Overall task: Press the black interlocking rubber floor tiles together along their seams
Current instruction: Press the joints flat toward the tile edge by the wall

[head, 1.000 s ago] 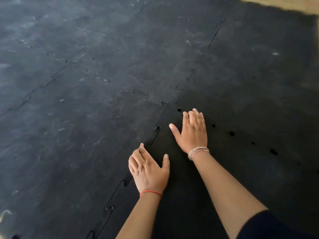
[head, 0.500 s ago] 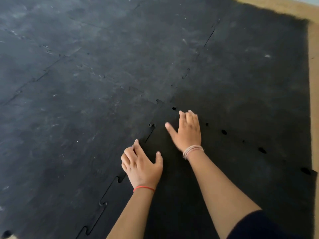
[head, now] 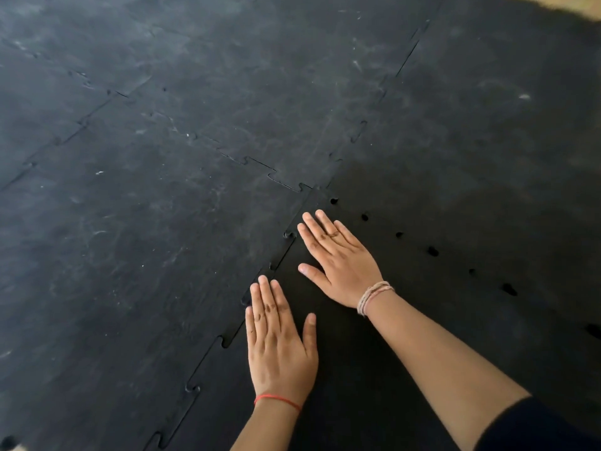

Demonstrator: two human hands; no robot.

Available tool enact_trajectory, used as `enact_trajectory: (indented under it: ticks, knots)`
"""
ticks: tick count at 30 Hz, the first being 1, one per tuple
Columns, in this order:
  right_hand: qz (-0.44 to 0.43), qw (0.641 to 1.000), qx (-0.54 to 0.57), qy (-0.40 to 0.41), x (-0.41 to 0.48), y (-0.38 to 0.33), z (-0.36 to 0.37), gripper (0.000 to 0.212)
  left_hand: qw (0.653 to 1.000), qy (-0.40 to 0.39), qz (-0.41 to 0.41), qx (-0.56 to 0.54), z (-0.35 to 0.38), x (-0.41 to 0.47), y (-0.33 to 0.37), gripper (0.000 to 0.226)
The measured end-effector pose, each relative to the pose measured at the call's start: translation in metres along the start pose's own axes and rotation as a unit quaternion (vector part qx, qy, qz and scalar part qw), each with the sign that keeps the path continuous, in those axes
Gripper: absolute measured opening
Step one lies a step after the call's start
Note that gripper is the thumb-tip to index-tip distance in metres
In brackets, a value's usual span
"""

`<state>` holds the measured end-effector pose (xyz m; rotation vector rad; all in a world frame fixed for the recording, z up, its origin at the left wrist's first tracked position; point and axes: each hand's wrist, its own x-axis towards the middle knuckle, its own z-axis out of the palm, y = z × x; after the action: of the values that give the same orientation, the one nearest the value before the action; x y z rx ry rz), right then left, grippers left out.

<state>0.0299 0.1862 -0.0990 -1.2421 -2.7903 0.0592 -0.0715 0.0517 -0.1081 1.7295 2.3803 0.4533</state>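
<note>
Black interlocking rubber tiles cover the floor. A darker near tile [head: 374, 369] meets a scuffed grey-black tile [head: 146, 271] along a jigsaw seam [head: 224, 341] running from bottom left up to a corner [head: 312, 187]. My left hand [head: 279, 346] lies flat on the near tile, palm down, fingers straight and pointing up along the seam. My right hand [head: 338, 258] lies flat a little further up, fingers spread beside a seam tab [head: 288, 235]. Neither hand holds anything. A row of small dark gaps [head: 432, 251] marks the near tile's seam to the right.
More joined tiles stretch away to the left and top, with a long seam [head: 406, 60] running up toward the far edge. A strip of bare tan floor [head: 553, 4] shows at the top right corner.
Both hands went from curled, fingers bent, to flat with fingers stretched out on the near tile. The view shifted slightly closer to the seam.
</note>
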Motion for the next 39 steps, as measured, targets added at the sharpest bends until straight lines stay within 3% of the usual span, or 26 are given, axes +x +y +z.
enact_trajectory:
  ticks: [9,12,14,18,22,24,29,34,39]
  knots:
    - [0.013,0.991,0.001,-0.136,0.006,-0.013,-0.02,0.073,0.993,-0.112,-0.005,0.028,-0.023,-0.001,-0.01,0.077]
    - [-0.09,0.988,0.036,-0.117,-0.015,-0.052,-0.018,0.069,0.994,-0.072,-0.085,0.018,-0.039,-0.037,-0.057,0.074]
    - [-0.168,0.978,0.031,-0.116,-0.031,-0.073,-0.009,0.07,0.994,-0.074,-0.072,0.031,-0.043,-0.063,-0.082,0.072]
    - [-0.152,0.979,0.03,-0.129,-0.032,-0.073,-0.004,0.076,0.993,-0.102,-0.045,0.05,-0.043,-0.066,-0.088,0.069]
    - [-0.159,0.968,0.008,-0.192,-0.026,-0.08,-0.015,0.078,0.99,-0.121,-0.04,0.061,-0.051,-0.064,-0.086,0.07]
    - [-0.13,0.968,0.011,-0.216,-0.023,-0.085,-0.026,0.082,0.986,-0.148,-0.021,0.07,-0.058,-0.066,-0.09,0.074]
    - [0.111,0.978,0.013,-0.174,-0.035,-0.051,-0.027,0.092,0.972,-0.201,0.112,0.042,-0.06,-0.062,-0.085,0.067]
    - [0.14,0.985,0.05,-0.086,-0.039,-0.046,-0.013,0.076,0.975,-0.144,0.167,0.027,-0.033,0.028,-0.037,0.063]
    - [0.154,0.984,0.085,-0.018,-0.03,-0.036,-0.004,0.053,0.962,-0.179,0.199,0.048,-0.012,0.076,-0.011,0.073]
